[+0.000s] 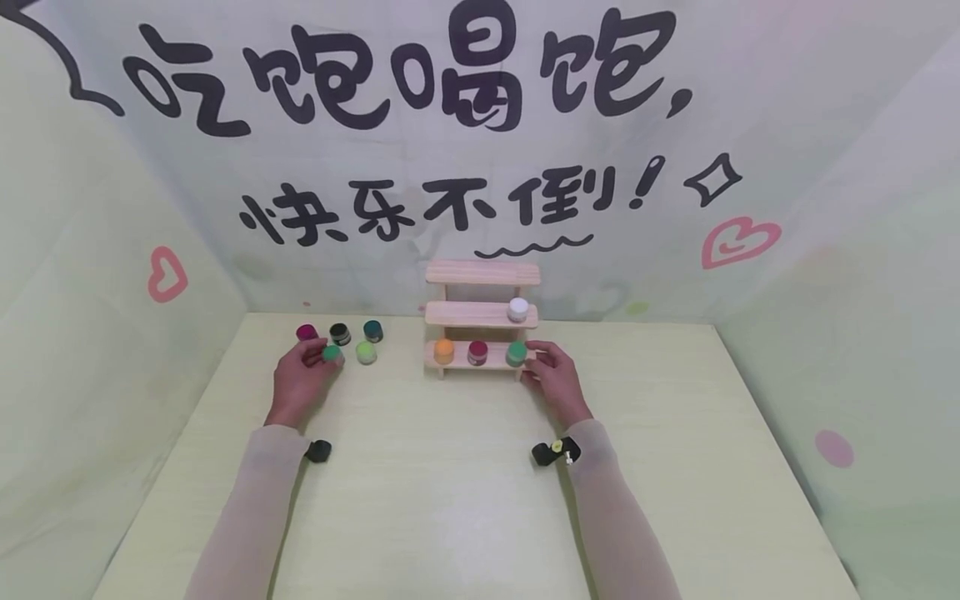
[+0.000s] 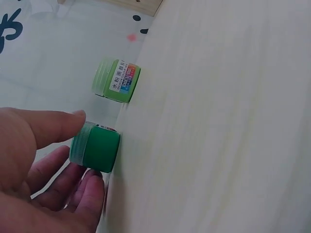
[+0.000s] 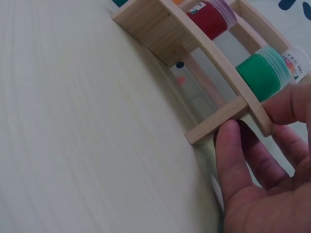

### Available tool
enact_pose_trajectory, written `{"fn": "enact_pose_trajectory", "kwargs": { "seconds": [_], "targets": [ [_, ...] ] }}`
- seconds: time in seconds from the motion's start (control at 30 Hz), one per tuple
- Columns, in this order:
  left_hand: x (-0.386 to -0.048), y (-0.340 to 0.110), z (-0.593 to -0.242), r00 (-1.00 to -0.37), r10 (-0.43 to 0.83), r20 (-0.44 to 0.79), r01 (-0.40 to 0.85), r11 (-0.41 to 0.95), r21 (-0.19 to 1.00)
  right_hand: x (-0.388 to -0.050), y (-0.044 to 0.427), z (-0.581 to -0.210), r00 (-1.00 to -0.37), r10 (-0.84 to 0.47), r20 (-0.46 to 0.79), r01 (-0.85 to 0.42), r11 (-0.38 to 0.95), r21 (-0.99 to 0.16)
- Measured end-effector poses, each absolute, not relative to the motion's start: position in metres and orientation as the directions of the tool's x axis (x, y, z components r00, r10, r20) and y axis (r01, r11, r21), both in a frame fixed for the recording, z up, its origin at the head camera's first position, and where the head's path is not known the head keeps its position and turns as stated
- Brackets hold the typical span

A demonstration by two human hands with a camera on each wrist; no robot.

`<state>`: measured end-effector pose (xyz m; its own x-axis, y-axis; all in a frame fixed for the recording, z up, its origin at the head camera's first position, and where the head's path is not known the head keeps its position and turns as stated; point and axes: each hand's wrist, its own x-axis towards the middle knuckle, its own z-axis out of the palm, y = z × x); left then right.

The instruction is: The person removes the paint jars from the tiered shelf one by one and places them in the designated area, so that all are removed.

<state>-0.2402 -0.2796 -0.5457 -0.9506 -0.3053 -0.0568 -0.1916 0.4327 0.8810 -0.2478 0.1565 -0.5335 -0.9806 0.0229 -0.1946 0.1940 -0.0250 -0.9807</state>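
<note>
My left hand [image 1: 302, 385] holds a green gouache paint jar [image 2: 101, 148] by its clear lid, thumb on one side and fingers on the other. Close by stands a light green paint jar [image 1: 366, 352]. On the right, my right hand [image 1: 553, 379] grips the end of a three-tier wooden rack [image 1: 483, 314], its thumb by the lowest shelf and fingertips against the leg [image 3: 218, 120]. That shelf bears an orange jar [image 1: 444, 351], a dark red jar [image 1: 477, 352] and another green jar [image 3: 265, 73]. A white jar [image 1: 517, 310] sits on the middle shelf.
Behind the left hand are a magenta jar [image 1: 306, 332], a black jar [image 1: 340, 334] and a dark teal jar [image 1: 372, 331]. A printed cloth [image 1: 360, 275] hangs behind the pale tabletop [image 1: 450, 492], close behind the rack.
</note>
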Motion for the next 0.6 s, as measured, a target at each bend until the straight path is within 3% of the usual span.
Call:
{"fn": "enact_pose_trajectory", "kwargs": {
  "seconds": [0.27,0.6],
  "targets": [
    [-0.240,-0.271,-0.522,-0.951,-0.308,0.033,-0.105,0.422,0.901,-0.248,0.157,-0.534,-0.982,0.027,-0.188,0.188,-0.022,-0.982],
    [-0.241,-0.245,-0.496,-0.958,-0.280,0.062,-0.043,0.354,0.934,-0.248,0.155,-0.535,-0.981,0.031,-0.192,0.191,-0.029,-0.981]
  ]
}}
